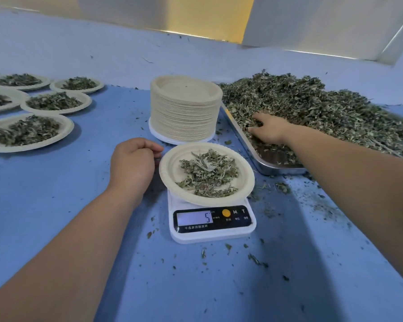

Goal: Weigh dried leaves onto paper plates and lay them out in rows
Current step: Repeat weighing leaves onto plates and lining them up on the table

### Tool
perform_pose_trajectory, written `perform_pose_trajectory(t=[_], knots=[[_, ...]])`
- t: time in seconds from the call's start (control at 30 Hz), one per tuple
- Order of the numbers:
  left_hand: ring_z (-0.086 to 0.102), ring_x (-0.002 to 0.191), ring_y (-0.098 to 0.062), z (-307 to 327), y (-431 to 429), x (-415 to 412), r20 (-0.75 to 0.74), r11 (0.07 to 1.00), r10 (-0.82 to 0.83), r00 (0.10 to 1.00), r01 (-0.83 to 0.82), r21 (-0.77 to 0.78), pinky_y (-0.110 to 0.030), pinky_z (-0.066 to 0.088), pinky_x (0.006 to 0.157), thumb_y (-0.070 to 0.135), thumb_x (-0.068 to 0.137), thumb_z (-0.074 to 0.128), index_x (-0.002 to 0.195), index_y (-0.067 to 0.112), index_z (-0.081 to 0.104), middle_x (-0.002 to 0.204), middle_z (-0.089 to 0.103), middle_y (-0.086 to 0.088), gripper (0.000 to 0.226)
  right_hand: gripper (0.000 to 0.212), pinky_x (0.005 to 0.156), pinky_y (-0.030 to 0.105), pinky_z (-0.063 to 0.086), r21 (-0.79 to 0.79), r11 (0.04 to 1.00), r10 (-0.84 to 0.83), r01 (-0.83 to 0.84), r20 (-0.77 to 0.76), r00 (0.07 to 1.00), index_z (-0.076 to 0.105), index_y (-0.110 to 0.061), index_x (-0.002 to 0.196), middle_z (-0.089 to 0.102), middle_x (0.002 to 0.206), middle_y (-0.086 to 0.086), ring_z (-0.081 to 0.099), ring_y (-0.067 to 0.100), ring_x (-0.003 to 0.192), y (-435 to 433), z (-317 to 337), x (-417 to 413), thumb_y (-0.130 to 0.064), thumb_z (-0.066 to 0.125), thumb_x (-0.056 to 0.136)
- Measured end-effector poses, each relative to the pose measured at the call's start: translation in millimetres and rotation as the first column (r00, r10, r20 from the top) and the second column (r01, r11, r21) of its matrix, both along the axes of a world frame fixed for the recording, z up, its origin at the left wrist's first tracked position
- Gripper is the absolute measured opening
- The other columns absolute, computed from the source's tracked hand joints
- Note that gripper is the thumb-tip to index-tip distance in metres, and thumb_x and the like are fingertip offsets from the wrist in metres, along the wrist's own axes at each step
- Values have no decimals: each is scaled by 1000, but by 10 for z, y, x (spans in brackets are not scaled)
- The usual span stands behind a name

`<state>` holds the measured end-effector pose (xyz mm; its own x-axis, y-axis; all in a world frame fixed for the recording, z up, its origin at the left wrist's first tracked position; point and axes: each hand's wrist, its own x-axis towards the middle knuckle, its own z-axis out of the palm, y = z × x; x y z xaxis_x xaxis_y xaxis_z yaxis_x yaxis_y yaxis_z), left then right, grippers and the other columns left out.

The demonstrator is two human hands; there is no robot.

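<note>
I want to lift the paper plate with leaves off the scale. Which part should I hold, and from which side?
Take the bare rim of the paper plate on its left edge, where the left hand is close. The rim overhangs the scale, so fingers probably fit under, thumb on top. Keep it level: the dried leaves lie loose.

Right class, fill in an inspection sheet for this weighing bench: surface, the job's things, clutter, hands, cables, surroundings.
Surface: blue table, dusted with crumbs.
Job's things: plate of leaves on the scale, display reading 5; plate stack behind; tray heaped with dried leaves; filled plates far left.
Clutter: leaf scraps around the scale.
Hands: left hand curled beside the plate's rim, contact unclear; right hand in the heap, grip hidden.
Cables: nothing seen.
Surroundings: pale wall panels behind.
</note>
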<state>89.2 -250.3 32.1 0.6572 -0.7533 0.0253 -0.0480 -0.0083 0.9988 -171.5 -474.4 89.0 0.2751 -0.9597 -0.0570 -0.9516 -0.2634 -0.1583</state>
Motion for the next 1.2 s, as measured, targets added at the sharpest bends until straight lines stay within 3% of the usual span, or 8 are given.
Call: perform_pose_trajectory(t=[0.1,0.33,0.5,0.6,0.7,0.77,0.97,1.2], knots=[[68,68,-14,-20,-16,14,12,1000,2,1000,-2,-9,-29,52,65,-4,77,41,79,14,75,83,76,-9,38,57,116,39,31,76,997,38,-29,-120,992,37,-21,156,33,162,10,34,33,146,-20,-77,72,-48,40,106],[69,75,-19,-30,-28,19,16,1000,2,1000,-2,-16,-33,55,73,-3,78,43,80,14,75,85,76,-9,37,35,94,35,48,65,983,181,-172,-185,966,65,-24,134,64,132,3,59,25,107,341,113,55,-33,49,104],[70,75,-17,-19,-16,13,14,1000,-7,1000,7,-24,-34,58,76,-1,80,45,79,15,76,83,76,-7,35,37,82,43,60,-243,962,49,-121,-282,958,64,-28,129,70,113,3,65,26,94,703,161,-96,-41,62,94],[70,75,-18,-17,-12,15,15,1000,-8,1000,9,-24,-35,58,76,1,80,46,78,16,76,83,76,-7,33,35,75,36,57,-212,973,59,-90,-148,987,66,-22,117,70,102,5,64,21,85,821,128,-128,-48,49,101],[70,73,-18,-11,1,8,0,999,-12,1000,12,-40,-34,58,71,4,78,45,75,16,76,82,76,-8,33,58,74,33,43,14,996,87,-86,-46,995,63,-17,97,66,97,6,60,21,87,955,66,-103,-59,25,105],[70,73,-17,-4,12,2,3,999,-15,1000,15,-45,-33,58,70,6,76,45,73,17,76,79,76,-5,33,69,77,36,43,3,994,108,-108,2,994,62,-13,93,64,92,8,60,25,87,1061,-17,-116,-65,18,103],[69,73,-16,5,21,-5,25,999,-12,1000,13,-41,-30,56,68,9,76,45,74,17,76,78,76,-3,32,55,54,32,38,-181,979,126,-99,144,982,48,-14,70,49,59,8,46,24,54,1158,-133,-166,-54,35,105],[67,67,-13,8,21,-13,52,999,2,999,0,-37,-24,53,58,3,83,45,79,13,76,81,75,-6,33,51,49,29,31,-347,938,126,-9,315,941,40,-16,64,44,54,3,39,21,48,991,-12,-218,-46,42,106]])
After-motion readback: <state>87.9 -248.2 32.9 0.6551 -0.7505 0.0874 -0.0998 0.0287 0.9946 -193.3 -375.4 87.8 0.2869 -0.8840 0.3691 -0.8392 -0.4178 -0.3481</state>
